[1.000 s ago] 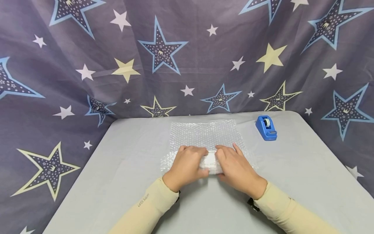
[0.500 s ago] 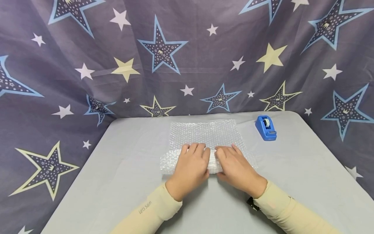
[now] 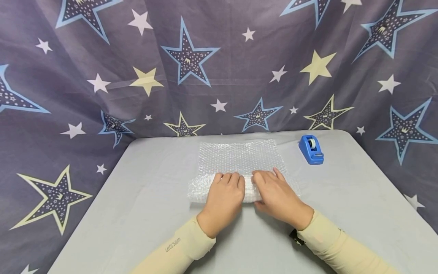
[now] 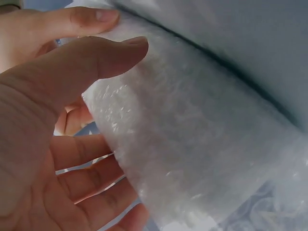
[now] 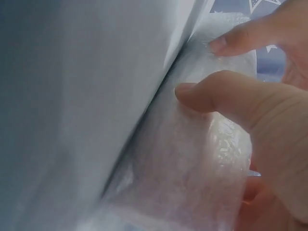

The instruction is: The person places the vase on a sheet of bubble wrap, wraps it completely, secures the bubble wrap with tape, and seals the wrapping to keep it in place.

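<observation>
A sheet of bubble wrap (image 3: 239,154) lies on the table, its far part flat and its near part wound into a thick bundle (image 3: 198,188). White shows through the layers, but what is inside is hidden. My left hand (image 3: 224,198) grips the bundle left of its middle, fingers over the top. My right hand (image 3: 278,196) holds it just to the right, close beside the left. In the left wrist view the thumb lies along the near side of the wrapped bundle (image 4: 178,125). The right thumb presses the same side of the bundle (image 5: 168,154) in the right wrist view.
A blue tape dispenser (image 3: 311,149) with a roll of tape stands at the back right of the grey-covered table (image 3: 143,198). Behind the table hangs a dark curtain (image 3: 226,34) printed with stars.
My left hand has shifted its hold, its fingers now reaching over the top of the bundle and covering white that showed between the hands. The right hand stays nearly in place.
</observation>
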A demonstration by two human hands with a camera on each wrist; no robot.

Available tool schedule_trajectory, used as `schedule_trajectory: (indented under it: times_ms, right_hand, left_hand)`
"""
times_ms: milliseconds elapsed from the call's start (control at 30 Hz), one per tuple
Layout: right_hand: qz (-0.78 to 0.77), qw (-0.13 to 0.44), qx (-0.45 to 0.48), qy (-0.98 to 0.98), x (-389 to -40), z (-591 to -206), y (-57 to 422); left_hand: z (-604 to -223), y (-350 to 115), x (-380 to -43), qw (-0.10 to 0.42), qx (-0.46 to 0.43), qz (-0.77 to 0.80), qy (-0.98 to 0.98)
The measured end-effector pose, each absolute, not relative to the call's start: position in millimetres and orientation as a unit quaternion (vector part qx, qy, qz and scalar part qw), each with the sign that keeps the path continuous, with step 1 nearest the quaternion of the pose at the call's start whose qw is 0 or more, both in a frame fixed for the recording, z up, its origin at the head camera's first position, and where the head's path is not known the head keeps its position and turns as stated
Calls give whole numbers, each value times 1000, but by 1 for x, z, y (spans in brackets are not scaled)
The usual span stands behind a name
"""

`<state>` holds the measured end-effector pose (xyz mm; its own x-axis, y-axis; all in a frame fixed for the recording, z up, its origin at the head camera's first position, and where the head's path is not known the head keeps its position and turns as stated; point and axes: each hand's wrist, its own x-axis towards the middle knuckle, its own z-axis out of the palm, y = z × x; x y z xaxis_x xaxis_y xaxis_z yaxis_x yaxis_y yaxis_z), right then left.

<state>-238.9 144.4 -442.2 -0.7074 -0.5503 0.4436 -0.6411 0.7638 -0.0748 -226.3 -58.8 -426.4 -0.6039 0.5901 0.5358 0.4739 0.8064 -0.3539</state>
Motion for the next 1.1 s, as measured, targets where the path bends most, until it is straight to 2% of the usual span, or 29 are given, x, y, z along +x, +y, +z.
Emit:
schedule_trajectory:
  times_ms: [233,733,1100]
  right_hand:
    - [88,194,323,-922,-240,-442,147]
    - [40,250,319,-913,-238,-438,143]
    - [36,261,319,-911,-239,-440,143]
  left_hand:
    - [-430,-60,-232,332,-302,81,-890]
    - [-431,-60,-235,326,-304,72,-893]
    - [-437,-59,-239,342,-298,81,-888]
